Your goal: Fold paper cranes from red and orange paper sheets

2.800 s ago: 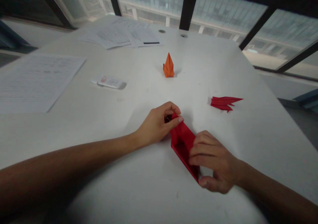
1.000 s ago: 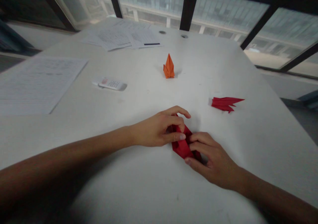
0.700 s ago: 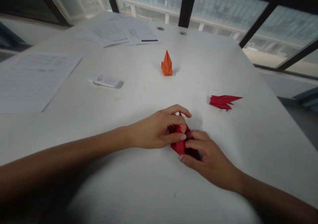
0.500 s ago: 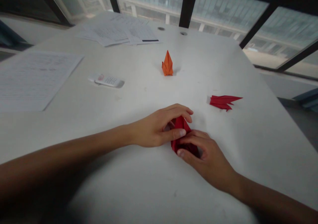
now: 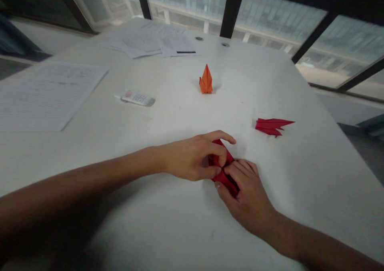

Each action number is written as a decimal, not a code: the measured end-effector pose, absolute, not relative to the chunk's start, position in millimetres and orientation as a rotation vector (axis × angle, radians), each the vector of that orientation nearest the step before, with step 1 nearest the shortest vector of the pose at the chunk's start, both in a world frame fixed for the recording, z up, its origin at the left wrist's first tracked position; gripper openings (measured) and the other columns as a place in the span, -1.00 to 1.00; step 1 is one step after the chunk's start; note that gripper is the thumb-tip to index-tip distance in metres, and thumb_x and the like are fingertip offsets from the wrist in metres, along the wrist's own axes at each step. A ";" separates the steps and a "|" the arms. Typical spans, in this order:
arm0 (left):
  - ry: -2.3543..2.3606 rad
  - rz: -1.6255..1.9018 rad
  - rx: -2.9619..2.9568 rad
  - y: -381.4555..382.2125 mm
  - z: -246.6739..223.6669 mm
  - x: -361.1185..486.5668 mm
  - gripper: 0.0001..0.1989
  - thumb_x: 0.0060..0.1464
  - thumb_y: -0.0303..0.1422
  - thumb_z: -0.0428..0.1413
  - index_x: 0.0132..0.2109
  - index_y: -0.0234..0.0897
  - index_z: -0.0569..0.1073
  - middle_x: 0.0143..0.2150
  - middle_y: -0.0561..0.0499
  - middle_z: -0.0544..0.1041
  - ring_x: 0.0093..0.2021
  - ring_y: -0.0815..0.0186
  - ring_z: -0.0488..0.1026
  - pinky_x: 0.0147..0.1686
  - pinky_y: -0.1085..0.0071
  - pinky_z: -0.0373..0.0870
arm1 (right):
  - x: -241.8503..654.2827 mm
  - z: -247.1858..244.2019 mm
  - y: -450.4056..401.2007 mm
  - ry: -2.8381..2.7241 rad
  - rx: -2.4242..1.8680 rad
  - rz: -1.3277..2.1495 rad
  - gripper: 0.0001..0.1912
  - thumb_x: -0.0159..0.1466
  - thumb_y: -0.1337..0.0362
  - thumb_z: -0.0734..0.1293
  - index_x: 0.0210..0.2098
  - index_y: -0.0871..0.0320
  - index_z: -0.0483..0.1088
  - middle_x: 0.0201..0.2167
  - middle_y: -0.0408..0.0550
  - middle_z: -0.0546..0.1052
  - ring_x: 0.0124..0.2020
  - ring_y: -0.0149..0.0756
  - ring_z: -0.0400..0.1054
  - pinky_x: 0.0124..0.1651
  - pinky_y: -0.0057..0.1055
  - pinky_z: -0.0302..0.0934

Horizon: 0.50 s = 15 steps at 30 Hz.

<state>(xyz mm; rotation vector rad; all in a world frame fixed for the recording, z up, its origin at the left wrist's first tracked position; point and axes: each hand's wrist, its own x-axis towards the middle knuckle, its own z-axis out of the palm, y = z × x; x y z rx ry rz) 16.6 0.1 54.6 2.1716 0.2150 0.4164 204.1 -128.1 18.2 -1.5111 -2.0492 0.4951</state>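
A folded piece of red paper (image 5: 223, 175) lies on the white table (image 5: 180, 119) between my two hands. My left hand (image 5: 192, 159) pinches its far end with thumb and fingers. My right hand (image 5: 247, 197) presses down on its near part, fingers flat over it, hiding most of the paper. Both hands touch each other at the fingertips.
A finished red folded shape (image 5: 271, 125) lies to the right. An orange folded figure (image 5: 205, 81) stands further back. A small white tube (image 5: 137, 99) lies to the left, with printed sheets at the left (image 5: 45, 95) and at the far edge (image 5: 150, 43). Windows run behind.
The red paper has been folded shorter since 2.8 s ago. My right hand slid forward over it and now presses flatter; my left hand keeps its pinch.
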 end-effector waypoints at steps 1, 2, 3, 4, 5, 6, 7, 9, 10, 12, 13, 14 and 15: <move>0.221 0.423 2.179 0.5 55.2 16.7 -0.85 0.05 -0.62 0.17 -0.31 -0.27 0.51 0.12 -0.21 0.49 0.31 0.02 0.37 -0.05 0.32 0.52 | 205.1 18.4 -128.0 -2.055 -1.495 0.506 -0.93 0.33 0.34 0.34 -0.27 0.07 0.34 -0.31 -0.11 0.51 -0.21 -0.16 0.31 0.01 -0.09 0.10; 0.229 0.429 2.182 1.2 56.0 16.6 -0.85 0.06 -0.62 0.17 -0.31 -0.27 0.51 0.10 -0.20 0.49 0.31 0.02 0.36 -0.04 0.32 0.52 | 206.2 18.5 -127.8 -2.060 -1.481 0.516 -0.94 0.34 0.34 0.33 -0.26 0.07 0.35 -0.32 -0.11 0.51 -0.22 -0.16 0.31 0.00 -0.10 0.10; 0.238 0.430 2.180 2.1 57.0 16.2 -0.85 0.07 -0.61 0.17 -0.31 -0.27 0.51 0.09 -0.20 0.49 0.31 0.03 0.37 -0.05 0.33 0.52 | 207.5 18.7 -127.7 -2.065 -1.468 0.529 -0.94 0.35 0.34 0.33 -0.25 0.07 0.35 -0.32 -0.12 0.51 -0.22 -0.17 0.31 -0.01 -0.11 0.10; 0.247 0.425 2.175 3.0 58.1 15.7 -0.86 0.07 -0.61 0.17 -0.31 -0.27 0.51 0.09 -0.20 0.49 0.30 0.04 0.38 -0.07 0.34 0.52 | 208.8 18.9 -127.4 -2.069 -1.458 0.545 -0.94 0.37 0.34 0.32 -0.25 0.06 0.36 -0.32 -0.13 0.51 -0.22 -0.18 0.31 -0.01 -0.11 0.10; 0.251 0.415 2.172 3.8 59.1 15.1 -0.87 0.08 -0.60 0.18 -0.31 -0.28 0.51 0.09 -0.20 0.48 0.29 0.06 0.39 -0.09 0.36 0.52 | 210.0 19.2 -127.2 -2.071 -1.449 0.561 -0.94 0.38 0.34 0.32 -0.25 0.06 0.36 -0.33 -0.13 0.51 -0.23 -0.19 0.31 -0.01 -0.12 0.10; 0.250 0.404 2.173 4.6 60.0 14.5 -0.87 0.09 -0.59 0.18 -0.30 -0.28 0.51 0.10 -0.19 0.48 0.27 0.08 0.40 -0.10 0.37 0.52 | 211.2 19.5 -126.9 -2.074 -1.442 0.579 -0.93 0.39 0.34 0.32 -0.25 0.06 0.37 -0.34 -0.14 0.51 -0.23 -0.20 0.31 0.00 -0.12 0.09; 0.244 0.393 2.177 5.2 60.7 13.9 -0.88 0.10 -0.59 0.18 -0.30 -0.27 0.51 0.11 -0.19 0.47 0.26 0.09 0.42 -0.10 0.38 0.51 | 212.2 19.9 -126.7 -2.077 -1.437 0.599 -0.93 0.40 0.34 0.31 -0.25 0.06 0.38 -0.34 -0.14 0.50 -0.23 -0.21 0.31 0.01 -0.11 0.08; 0.237 0.378 2.188 5.9 61.5 13.1 -0.89 0.13 -0.56 0.19 -0.28 -0.27 0.53 0.15 -0.18 0.45 0.21 0.13 0.45 -0.09 0.39 0.51 | 213.6 20.9 -126.3 -2.083 -1.431 0.639 -0.92 0.40 0.34 0.31 -0.24 0.05 0.40 -0.36 -0.16 0.50 -0.24 -0.23 0.30 0.03 -0.11 0.06; 0.243 0.374 2.192 6.1 61.5 13.0 -0.92 0.16 -0.53 0.19 -0.28 -0.28 0.54 0.17 -0.18 0.44 0.16 0.16 0.49 -0.09 0.39 0.51 | 213.9 21.7 -126.3 -2.084 -1.429 0.657 -0.91 0.40 0.34 0.32 -0.25 0.04 0.40 -0.37 -0.18 0.49 -0.25 -0.24 0.29 0.03 -0.11 0.06; 0.287 0.372 2.198 6.0 60.7 13.7 -0.93 0.20 -0.44 0.21 -0.30 -0.30 0.53 0.21 -0.18 0.43 0.00 0.23 0.56 -0.11 0.38 0.50 | 214.0 23.6 -126.3 -2.084 -1.427 0.690 -0.88 0.37 0.36 0.33 -0.31 0.05 0.38 -0.40 -0.20 0.45 -0.26 -0.25 0.28 0.03 -0.12 0.04; 0.321 0.374 2.203 5.8 60.0 14.3 -0.88 0.21 -0.40 0.22 -0.31 -0.31 0.51 0.22 -0.18 0.42 -0.07 0.27 0.57 -0.11 0.37 0.50 | 213.8 24.6 -126.4 -2.081 -1.429 0.698 -0.86 0.35 0.38 0.33 -0.34 0.06 0.36 -0.42 -0.21 0.42 -0.27 -0.25 0.28 0.02 -0.12 0.04; 0.355 0.379 2.210 5.6 59.3 15.0 -0.84 0.23 -0.36 0.22 -0.32 -0.32 0.49 0.21 -0.18 0.43 -0.12 0.29 0.57 -0.11 0.37 0.49 | 213.5 25.7 -126.6 -2.078 -1.435 0.698 -0.84 0.33 0.39 0.32 -0.37 0.07 0.33 -0.43 -0.21 0.40 -0.27 -0.25 0.27 0.01 -0.12 0.03; 0.383 0.383 2.219 5.4 58.5 15.7 -0.82 0.23 -0.34 0.22 -0.33 -0.32 0.48 0.20 -0.17 0.44 -0.14 0.31 0.57 -0.12 0.37 0.48 | 213.1 26.7 -126.7 -2.074 -1.442 0.693 -0.83 0.31 0.40 0.32 -0.39 0.08 0.30 -0.44 -0.22 0.38 -0.28 -0.25 0.26 0.00 -0.13 0.03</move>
